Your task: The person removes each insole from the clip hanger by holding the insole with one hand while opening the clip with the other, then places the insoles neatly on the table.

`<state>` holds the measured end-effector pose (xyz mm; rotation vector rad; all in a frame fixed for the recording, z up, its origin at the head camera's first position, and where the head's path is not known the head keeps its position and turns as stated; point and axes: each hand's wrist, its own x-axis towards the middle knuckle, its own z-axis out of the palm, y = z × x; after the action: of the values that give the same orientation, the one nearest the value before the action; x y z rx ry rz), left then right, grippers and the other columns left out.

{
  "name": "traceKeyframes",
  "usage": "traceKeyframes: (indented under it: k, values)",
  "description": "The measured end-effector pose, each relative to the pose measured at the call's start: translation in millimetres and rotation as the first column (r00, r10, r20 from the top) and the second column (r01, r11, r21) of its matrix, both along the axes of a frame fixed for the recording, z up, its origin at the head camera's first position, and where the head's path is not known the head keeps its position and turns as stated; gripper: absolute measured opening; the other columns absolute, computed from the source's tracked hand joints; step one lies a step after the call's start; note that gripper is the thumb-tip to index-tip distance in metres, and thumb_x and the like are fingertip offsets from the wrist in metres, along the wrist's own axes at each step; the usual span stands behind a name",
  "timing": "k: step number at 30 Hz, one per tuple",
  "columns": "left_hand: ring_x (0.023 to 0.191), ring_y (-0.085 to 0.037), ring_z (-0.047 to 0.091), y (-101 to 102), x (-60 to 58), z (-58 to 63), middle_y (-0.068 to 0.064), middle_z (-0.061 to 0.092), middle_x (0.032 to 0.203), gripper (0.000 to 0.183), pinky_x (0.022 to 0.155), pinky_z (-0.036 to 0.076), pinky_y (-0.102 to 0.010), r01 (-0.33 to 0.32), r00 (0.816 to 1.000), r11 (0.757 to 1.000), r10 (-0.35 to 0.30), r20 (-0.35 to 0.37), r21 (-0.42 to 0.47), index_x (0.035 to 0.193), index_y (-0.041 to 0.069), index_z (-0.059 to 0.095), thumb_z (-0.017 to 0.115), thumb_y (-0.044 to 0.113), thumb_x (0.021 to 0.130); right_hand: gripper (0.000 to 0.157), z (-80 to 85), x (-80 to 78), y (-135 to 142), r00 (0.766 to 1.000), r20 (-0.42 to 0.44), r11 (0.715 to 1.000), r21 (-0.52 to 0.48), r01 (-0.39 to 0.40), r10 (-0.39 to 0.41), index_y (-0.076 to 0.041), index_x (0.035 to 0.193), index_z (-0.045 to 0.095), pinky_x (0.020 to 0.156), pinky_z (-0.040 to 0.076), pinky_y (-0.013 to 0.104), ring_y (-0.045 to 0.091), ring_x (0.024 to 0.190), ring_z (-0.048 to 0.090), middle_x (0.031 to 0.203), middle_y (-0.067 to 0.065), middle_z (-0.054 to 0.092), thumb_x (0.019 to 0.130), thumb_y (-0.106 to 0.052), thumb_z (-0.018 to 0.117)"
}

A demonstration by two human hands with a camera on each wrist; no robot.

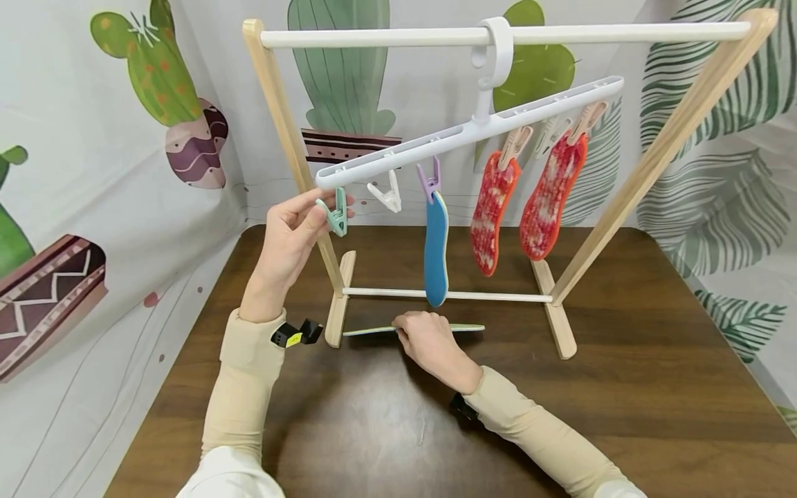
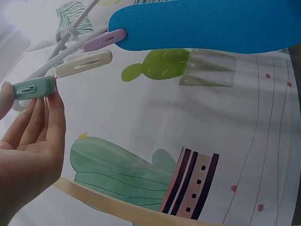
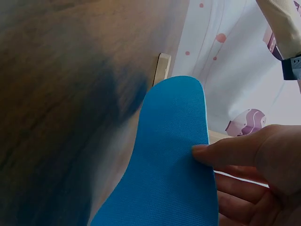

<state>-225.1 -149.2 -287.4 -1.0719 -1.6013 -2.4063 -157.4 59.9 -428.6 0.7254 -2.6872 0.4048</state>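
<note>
My left hand (image 1: 286, 238) is at the low left end of a tilted white clip hanger (image 1: 398, 153), where thumb and fingers pinch a mint-green clothespin (image 1: 336, 213). Lower down, my right hand (image 1: 432, 342) holds a blue insole (image 3: 174, 150) by its edge, the thumb lying on the blue face in the right wrist view. Seen from the head, that insole is nearly edge-on, just above the table. A second blue insole (image 1: 436, 252) hangs from a purple clothespin (image 1: 430, 181). Between it and the green one dangles a white clothespin (image 1: 389, 195) holding nothing.
Two red patterned insoles (image 1: 492, 221) hang on the hanger's raised right side from beige clothespins (image 1: 515, 146), with a pale clothespin (image 1: 551, 135) between them. The hanger hooks over the white rail (image 1: 373, 38) of a wooden rack (image 1: 629, 200) on a brown table (image 1: 654, 373).
</note>
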Motion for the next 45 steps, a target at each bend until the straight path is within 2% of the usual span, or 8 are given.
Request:
traceKeyframes:
  k: [4, 11, 15, 18, 22, 30, 37, 45]
  values:
    - [0.092, -0.023, 0.066, 0.4, 0.2, 0.1, -0.012, 0.067, 0.103, 0.032, 0.084, 0.053, -0.028, 0.005, 1.0, 1.0, -0.005, 0.003, 0.002, 0.117, -0.001, 0.059, 0.056, 0.013, 0.089, 0.007, 0.5, 0.2, -0.7, 0.999, 0.035, 1.0, -0.009, -0.012, 0.012, -0.017, 0.079, 0.071, 0.047, 0.049, 0.033, 0.017, 0.062, 0.064, 0.075, -0.006, 0.068, 0.078, -0.01, 0.068]
    - [0.092, -0.023, 0.066, 0.6, -0.8, -1.2, -0.014, 0.067, 0.103, 0.031, 0.085, 0.052, -0.029, 0.008, 1.0, 1.0, -0.009, 0.017, 0.011, 0.116, -0.001, 0.06, 0.057, 0.013, 0.089, 0.007, 1.0, -0.3, -1.1, 0.998, 0.062, 1.0, -0.011, -0.026, 0.026, -0.016, 0.077, 0.07, 0.049, 0.049, 0.033, 0.018, 0.063, 0.064, 0.074, -0.004, 0.068, 0.077, -0.009, 0.07]
    - [0.09, -0.024, 0.066, 1.6, -0.7, -1.9, -0.013, 0.068, 0.102, 0.033, 0.086, 0.052, -0.03, -0.023, 0.999, 1.0, 0.023, 0.027, 0.003, 0.114, 0.003, 0.062, 0.061, 0.019, 0.086, 0.006, -1.9, -1.6, -2.2, 0.996, 0.085, 1.0, 0.005, -0.03, 0.03, -0.015, 0.079, 0.071, 0.051, 0.05, 0.033, 0.018, 0.064, 0.065, 0.076, -0.004, 0.069, 0.077, -0.009, 0.07]
    - [0.091, -0.025, 0.066, 2.0, -0.9, -3.0, -0.013, 0.068, 0.102, 0.034, 0.088, 0.052, -0.03, -0.018, 0.999, 1.0, 0.018, 0.035, 0.001, 0.115, 0.002, 0.062, 0.061, 0.02, 0.086, 0.008, -2.8, -2.4, -3.0, 0.995, 0.102, 1.0, 0.012, -0.026, 0.024, -0.016, 0.08, 0.071, 0.051, 0.051, 0.034, 0.019, 0.065, 0.066, 0.078, -0.005, 0.07, 0.077, -0.009, 0.07]
    - [0.093, -0.024, 0.066, 2.1, -2.3, -3.3, -0.012, 0.068, 0.103, 0.033, 0.089, 0.051, -0.03, 0.005, 1.0, 1.0, -0.005, 0.03, 0.005, 0.118, 0.001, 0.06, 0.058, 0.015, 0.088, 0.01, -2.8, -3.5, -2.2, 0.992, 0.122, 0.999, 0.022, -0.032, 0.029, -0.016, 0.078, 0.07, 0.05, 0.05, 0.034, 0.021, 0.065, 0.065, 0.077, -0.004, 0.07, 0.075, -0.006, 0.071]
    - [0.091, -0.021, 0.066, 2.9, -1.2, -3.4, -0.009, 0.068, 0.103, 0.031, 0.087, 0.052, -0.029, -0.02, 1.0, 1.0, 0.021, 0.015, -0.02, 0.116, 0.004, 0.061, 0.057, 0.017, 0.089, 0.01, -4.6, -5.3, -1.1, 0.989, 0.138, 0.997, 0.053, -0.063, 0.056, -0.014, 0.078, 0.069, 0.05, 0.049, 0.031, 0.021, 0.065, 0.065, 0.075, -0.001, 0.07, 0.075, -0.004, 0.07]
    - [0.091, -0.021, 0.066, 4.4, 0.0, -4.6, -0.009, 0.068, 0.103, 0.032, 0.087, 0.052, -0.03, -0.026, 0.999, 0.999, 0.027, 0.025, -0.018, 0.116, 0.004, 0.061, 0.059, 0.019, 0.087, 0.014, -7.7, -7.7, -2.3, 0.991, 0.126, 0.994, 0.097, -0.047, 0.034, -0.015, 0.072, 0.067, 0.049, 0.047, 0.03, 0.017, 0.06, 0.063, 0.067, -0.003, 0.067, 0.075, -0.002, 0.067]
    - [0.092, -0.02, 0.066, 5.4, -2.1, -6.2, -0.008, 0.067, 0.104, 0.031, 0.085, 0.052, -0.028, -0.027, 0.999, 0.999, 0.028, 0.024, -0.032, 0.115, 0.004, 0.062, 0.058, 0.019, 0.088, 0.016, -12.7, -10.1, -5.5, 0.987, 0.158, 0.996, 0.089, -0.03, 0.016, -0.014, 0.075, 0.068, 0.048, 0.047, 0.03, 0.019, 0.062, 0.063, 0.074, -0.002, 0.069, 0.075, 0.001, 0.065]
